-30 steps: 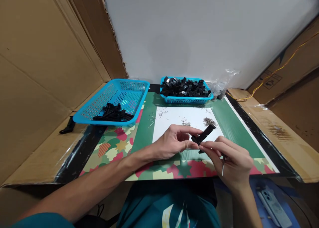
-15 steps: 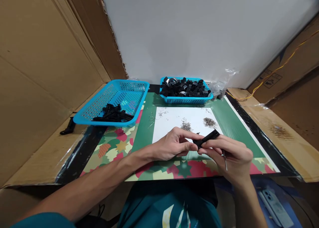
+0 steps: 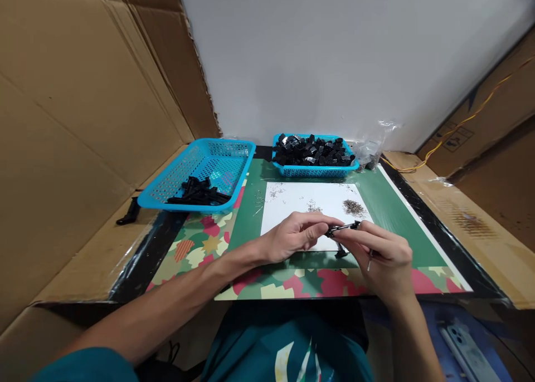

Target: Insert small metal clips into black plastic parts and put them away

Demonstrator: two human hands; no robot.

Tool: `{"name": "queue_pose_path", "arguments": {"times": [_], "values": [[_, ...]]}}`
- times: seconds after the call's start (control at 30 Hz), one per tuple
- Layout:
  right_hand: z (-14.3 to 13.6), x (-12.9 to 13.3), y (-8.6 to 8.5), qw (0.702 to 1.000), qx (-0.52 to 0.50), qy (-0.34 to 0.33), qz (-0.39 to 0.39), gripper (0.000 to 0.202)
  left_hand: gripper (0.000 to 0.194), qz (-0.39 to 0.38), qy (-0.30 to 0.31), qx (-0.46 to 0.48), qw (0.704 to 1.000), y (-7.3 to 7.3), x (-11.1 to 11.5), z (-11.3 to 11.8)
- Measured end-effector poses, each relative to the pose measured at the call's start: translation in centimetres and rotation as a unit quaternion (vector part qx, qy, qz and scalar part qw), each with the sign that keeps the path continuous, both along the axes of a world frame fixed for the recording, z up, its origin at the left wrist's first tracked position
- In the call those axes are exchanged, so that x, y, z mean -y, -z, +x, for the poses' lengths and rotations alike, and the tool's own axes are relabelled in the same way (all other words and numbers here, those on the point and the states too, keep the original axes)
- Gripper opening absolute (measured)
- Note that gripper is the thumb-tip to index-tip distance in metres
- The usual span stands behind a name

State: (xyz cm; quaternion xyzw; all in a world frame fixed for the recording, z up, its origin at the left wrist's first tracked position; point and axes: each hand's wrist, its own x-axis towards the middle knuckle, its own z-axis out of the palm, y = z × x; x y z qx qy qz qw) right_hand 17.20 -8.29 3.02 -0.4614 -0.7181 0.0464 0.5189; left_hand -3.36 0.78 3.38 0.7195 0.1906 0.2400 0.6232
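Note:
Both hands meet over the front edge of a white sheet (image 3: 288, 209). My left hand (image 3: 295, 237) pinches the left end of a black part (image 3: 345, 226) between thumb and fingers. The fingers of my right hand (image 3: 382, 251) hold the part's right end, and a thin metal tool (image 3: 370, 260) is tucked in that hand. Below the fingers a dark piece (image 3: 341, 253) sticks out; whether it joins the held part is unclear. Small metal pieces (image 3: 354, 207) lie heaped on the sheet behind the hands, beside a smaller heap (image 3: 313, 206).
A blue basket (image 3: 144, 198) with long black parts stands at the left, another (image 3: 317, 171) full of black pieces at the back. Nearby are a clear plastic bag (image 3: 370, 151), a loose black part (image 3: 130, 212), cardboard walls (image 3: 83, 92) and, lower right, a phone (image 3: 468, 351).
The black part has been turned in my fingers and now shows a narrower side. A dark piece now shows below it. My right hand has shifted slightly left; the view has also shifted a little.

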Motion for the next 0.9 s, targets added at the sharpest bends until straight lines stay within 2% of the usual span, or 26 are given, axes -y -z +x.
{"name": "queue_pose_path", "arguments": {"times": [0.1, 0.17, 0.23, 0.3, 0.4, 0.53, 0.67, 0.77, 0.9], "values": [[0.1, -0.1, 0.4, 1.000, 0.016, -0.004, -0.005, 0.014, 0.059, 0.133, -0.068, -0.030, 0.988, -0.3, 0.1, -0.5], [0.1, -0.2, 0.6, 0.999, 0.031, -0.016, -0.017, 0.017, 0.052, 0.180, -0.103, -0.051, 0.977, -0.3, 0.2, -0.9], [0.0, -0.4, 0.8, 0.998, 0.046, -0.027, -0.025, 0.020, 0.033, 0.205, -0.113, -0.063, 0.970, -0.1, 0.3, -1.2], [-0.2, -0.6, 1.0, 0.998, 0.056, -0.033, -0.027, 0.022, 0.023, 0.233, -0.118, -0.066, 0.963, 0.3, 0.4, -1.4], [-0.4, -0.7, 1.1, 0.996, 0.060, -0.037, -0.046, 0.019, 0.023, 0.260, -0.135, -0.067, 0.954, 0.8, 0.5, -1.8], [-0.2, -0.2, 0.6, 0.989, 0.054, -0.033, -0.132, 0.010, 0.021, 0.282, -0.150, -0.073, 0.945, 1.5, 0.7, -2.3], [0.2, 0.4, -0.3, 0.983, 0.052, -0.034, -0.174, 0.024, 0.018, 0.328, -0.150, -0.084, 0.929, 2.3, 1.0, -2.2], [0.4, 0.2, -0.6, 0.982, 0.055, -0.055, -0.172, 0.032, 0.017, 0.364, -0.138, -0.095, 0.916, 2.9, 1.0, -2.2], [0.7, -0.6, -0.6, 0.987, 0.066, -0.051, -0.137, 0.031, 0.016, 0.382, -0.140, -0.109, 0.907, 3.0, 1.0, -2.1]]}}
